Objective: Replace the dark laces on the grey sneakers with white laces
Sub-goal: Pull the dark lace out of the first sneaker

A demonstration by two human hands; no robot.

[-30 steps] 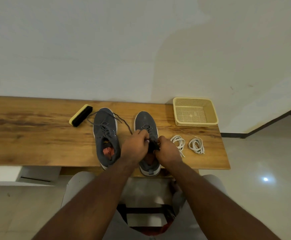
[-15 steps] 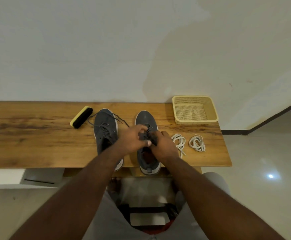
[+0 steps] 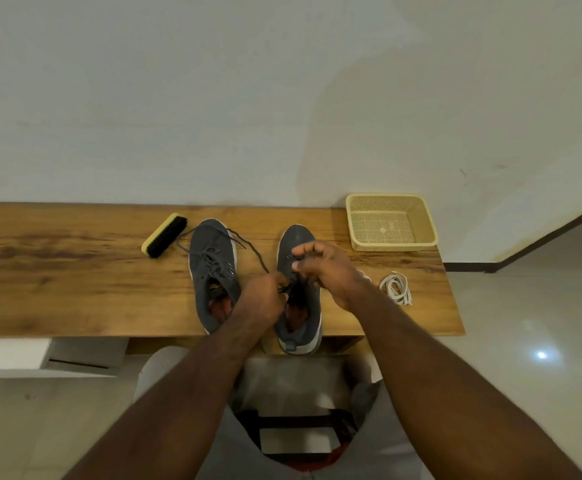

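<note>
**Unlacing the right sneaker, toe pointing away**

Working over the right sneaker, both hands sit on its laced throat. The shoe's long axis runs near to far, heel at the near tabletop edge and toe toward the wall, so the dark lace must come out toward the person, eyelet by eyelet. The right hand is farther along the shoe, above the toe-end eyelets, its fingers curled in a narrow grip that seems to pinch a strand of lace. The left hand is nearer, at the upper eyelets beside the tongue, its grip also closed around lace, though the exact strand is hidden behind its knuckles.

The left sneaker lies parallel just to the left, its lace loose and trailing across the tabletop toward the right shoe. Both uppers look like soft grey knit over pale rubber soles; the laces are thin, limp cord likely to drag in the eyelets. One white lace lies coiled on the wood right of the right forearm; a second shows only as a sliver behind that hand. A cream perforated basket stands at the far right, and a bristle brush far left. The grain is glossy brown wood.
</note>
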